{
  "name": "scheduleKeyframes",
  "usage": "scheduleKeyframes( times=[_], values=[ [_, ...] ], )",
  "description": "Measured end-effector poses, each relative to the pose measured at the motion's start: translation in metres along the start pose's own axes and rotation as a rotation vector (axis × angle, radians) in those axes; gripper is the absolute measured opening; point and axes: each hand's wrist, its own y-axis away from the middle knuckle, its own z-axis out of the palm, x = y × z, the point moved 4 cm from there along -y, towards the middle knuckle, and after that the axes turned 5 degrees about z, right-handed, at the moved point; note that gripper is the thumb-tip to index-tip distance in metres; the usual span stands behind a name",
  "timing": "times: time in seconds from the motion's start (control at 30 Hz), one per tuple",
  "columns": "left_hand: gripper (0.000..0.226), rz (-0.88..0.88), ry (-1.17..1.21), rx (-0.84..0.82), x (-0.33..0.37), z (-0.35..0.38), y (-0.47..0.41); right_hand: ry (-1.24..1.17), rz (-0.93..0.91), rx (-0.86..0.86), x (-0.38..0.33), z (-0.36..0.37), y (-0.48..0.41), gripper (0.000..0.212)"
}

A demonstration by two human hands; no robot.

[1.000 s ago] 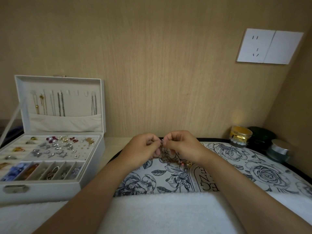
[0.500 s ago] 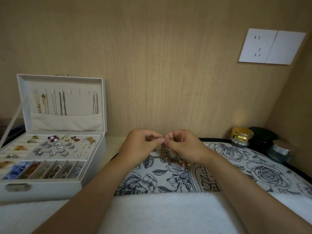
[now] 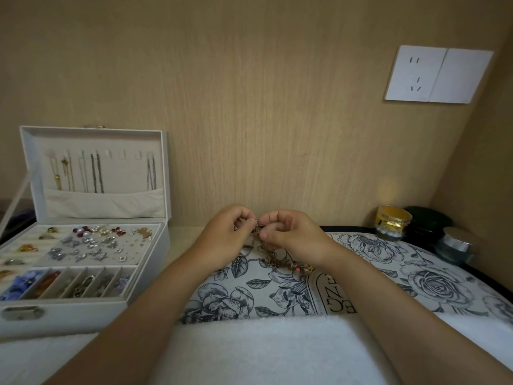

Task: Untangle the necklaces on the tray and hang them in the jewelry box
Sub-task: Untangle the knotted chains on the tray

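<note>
A tangle of thin bronze necklaces (image 3: 273,261) lies on the flower-printed tray (image 3: 416,270) in the middle. My left hand (image 3: 224,240) and my right hand (image 3: 294,237) meet above it, both pinching the same chain between fingertips and lifting a strand off the heap. At the left stands the open white jewelry box (image 3: 83,309). Several necklaces (image 3: 95,173) hang from hooks inside its upright lid, and a few hooks near the right are bare. Earrings and rings fill its lower compartments.
A white towel (image 3: 263,351) covers the near edge below my forearms. A gold jar (image 3: 394,222), a dark green jar (image 3: 429,223) and a silver-lidded jar (image 3: 455,247) stand at the back right against the wooden wall. A white socket plate (image 3: 438,75) is on the wall.
Both hands have risen slightly and shifted their pinch on the chain, drawing a strand up from the tangle. The box and the jars have not moved.
</note>
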Motion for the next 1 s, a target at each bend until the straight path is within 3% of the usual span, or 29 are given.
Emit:
scheduleKeyframes(
  times=[0.23,0.37,0.53,0.77,1.0],
  values=[
    [0.025,-0.209,0.137,-0.135,0.004,0.001,0.002,0.097,0.022,0.051,-0.001,-0.012,0.002,0.007],
    [0.030,-0.309,0.275,-0.151,0.003,0.002,0.001,0.096,0.036,-0.050,-0.005,-0.010,0.006,0.005],
    [0.055,-0.321,0.394,-0.151,0.002,0.000,0.001,-0.022,0.048,-0.149,-0.006,-0.003,0.009,0.016],
    [0.029,-0.312,0.843,-0.126,-0.001,-0.007,-0.005,-0.048,0.113,-0.238,0.000,0.001,0.009,0.006],
    [0.029,-0.370,0.813,-0.082,0.000,-0.018,-0.004,0.086,0.112,-0.129,0.004,-0.009,0.009,0.005]
  ],
)
